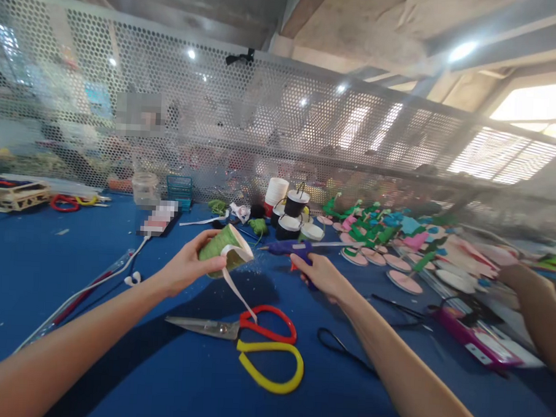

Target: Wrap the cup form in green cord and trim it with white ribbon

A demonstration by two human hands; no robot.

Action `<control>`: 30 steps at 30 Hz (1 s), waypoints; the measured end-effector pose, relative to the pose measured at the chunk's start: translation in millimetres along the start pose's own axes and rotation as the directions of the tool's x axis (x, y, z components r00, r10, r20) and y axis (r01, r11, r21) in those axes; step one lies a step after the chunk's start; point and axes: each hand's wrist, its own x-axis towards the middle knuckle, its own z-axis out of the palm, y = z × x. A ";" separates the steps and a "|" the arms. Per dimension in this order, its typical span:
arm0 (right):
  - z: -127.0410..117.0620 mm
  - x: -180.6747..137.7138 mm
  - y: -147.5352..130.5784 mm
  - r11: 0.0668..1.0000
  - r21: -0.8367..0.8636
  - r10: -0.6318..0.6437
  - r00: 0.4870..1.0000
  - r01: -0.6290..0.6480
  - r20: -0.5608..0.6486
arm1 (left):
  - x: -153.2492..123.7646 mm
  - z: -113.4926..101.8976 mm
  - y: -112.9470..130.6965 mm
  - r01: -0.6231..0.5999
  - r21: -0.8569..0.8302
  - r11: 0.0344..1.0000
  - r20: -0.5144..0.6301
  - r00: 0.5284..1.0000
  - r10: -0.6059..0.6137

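My left hand (186, 265) is closed round a green-wrapped paper cup (224, 249), tilted on its side above the blue table, mouth toward the right. A white ribbon (237, 291) hangs from the cup's rim down to the scissors. My right hand (320, 276) grips a blue glue gun (291, 248) whose nozzle points left at the cup's rim, very close to it. Scissors with one red and one yellow handle (265, 346) lie on the table just below both hands.
The blue table (72, 273) ends at a perforated metal screen (263, 128). Small black and white cups (290, 218) stand behind the glue gun. Several pink discs with green foam shapes (387, 250) fill the right. Another person's arm (536, 306) reaches in at far right. A black cord (345, 351) and pink box (475, 340) lie nearby.
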 end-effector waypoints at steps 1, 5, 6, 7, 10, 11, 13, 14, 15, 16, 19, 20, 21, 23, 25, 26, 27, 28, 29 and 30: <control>3.8 2.4 3.5 1.000 -0.023 0.007 1.000 -0.007 0.012 | -0.4 0.9 -0.8 -0.005 -0.032 0.999 0.017 1.000 0.005; 15.1 8.2 16.3 0.990 -0.142 0.011 1.000 -0.008 0.021 | -1.6 4.1 -3.1 0.005 -0.160 0.987 0.059 0.998 0.005; 16.1 8.8 17.9 0.985 -0.175 -0.005 1.000 0.006 0.008 | -1.8 4.8 -3.5 0.008 -0.181 0.983 0.066 0.998 0.004; 16.2 8.9 18.0 0.978 -0.207 -0.030 1.000 0.028 -0.010 | -2.0 5.5 -4.0 0.007 -0.196 0.981 0.071 0.997 0.007; 12.3 2.8 7.4 0.954 -0.278 -0.138 0.988 0.112 -0.076 | -2.7 7.3 -5.4 -0.005 -0.205 0.979 0.070 0.997 0.020; 10.2 -1.9 0.0 0.946 -0.282 -0.190 0.978 0.158 -0.089 | -3.1 8.0 -5.9 -0.011 -0.200 0.980 0.061 0.998 0.023; 6.5 -14.6 -19.0 0.921 -0.253 -0.320 0.945 0.295 -0.065 | -4.3 9.6 -6.8 -0.010 -0.185 0.983 0.051 0.999 0.020; 5.5 -21.9 -29.3 0.876 -0.168 -0.463 0.886 0.451 -0.035 | -5.1 10.6 -7.4 -0.006 -0.179 0.984 0.053 0.998 0.016; 5.2 -29.2 -39.0 0.813 -0.076 -0.580 0.815 0.578 -0.009 | -6.0 11.6 -8.0 -0.003 -0.174 0.985 0.061 0.998 0.014; 5.9 -35.7 -47.5 0.759 -0.005 -0.651 0.759 0.652 0.003 | -6.8 12.6 -8.8 -0.001 -0.168 0.986 0.069 0.998 0.012; 13.1 -48.7 -62.4 0.706 0.110 -0.705 0.709 0.700 0.011 | -9.0 15.2 -11.5 -0.010 -0.138 0.990 0.087 0.996 0.022; 16.5 -50.6 -63.7 0.709 0.137 -0.699 0.715 0.692 0.012 | -9.5 15.8 -12.4 -0.014 -0.122 0.992 0.093 0.995 0.025; 19.9 -51.7 -63.9 0.718 0.161 -0.688 0.726 0.678 0.011 | -9.8 16.1 -13.1 -0.015 -0.103 0.995 0.098 0.995 0.025; 25.7 -52.7 -62.1 0.740 0.196 -0.657 0.754 0.643 0.005 | -10.3 16.7 -13.9 -0.018 -0.049 0.999 0.108 0.994 0.023; 29.3 -53.3 -59.8 0.756 0.216 -0.632 0.775 0.618 -0.005 | -10.7 17.5 -13.8 -0.021 0.010 1.000 0.104 0.994 0.020; 30.3 -53.7 -58.8 0.759 0.224 -0.625 0.781 0.611 -0.009 | -10.8 18.0 -13.6 -0.024 0.034 0.999 0.101 0.995 0.020; 30.9 -54.1 -58.0 0.759 0.236 -0.622 0.783 0.607 -0.011 | -10.9 18.7 -13.3 -0.025 0.051 0.998 0.099 0.995 0.020; 31.2 -54.6 -57.3 0.757 0.248 -0.622 0.783 0.605 -0.012 | -10.9 19.4 -13.0 -0.025 0.062 0.998 0.098 0.995 0.019; 31.3 -54.9 -56.7 0.753 0.259 -0.623 0.782 0.604 -0.014 | -10.8 20.2 -12.8 -0.027 0.070 0.997 0.099 0.995 0.020; 31.4 -55.2 -56.1 0.751 0.267 -0.624 0.781 0.604 -0.015 | -10.7 20.8 -12.6 -0.028 0.079 0.996 0.106 0.994 0.020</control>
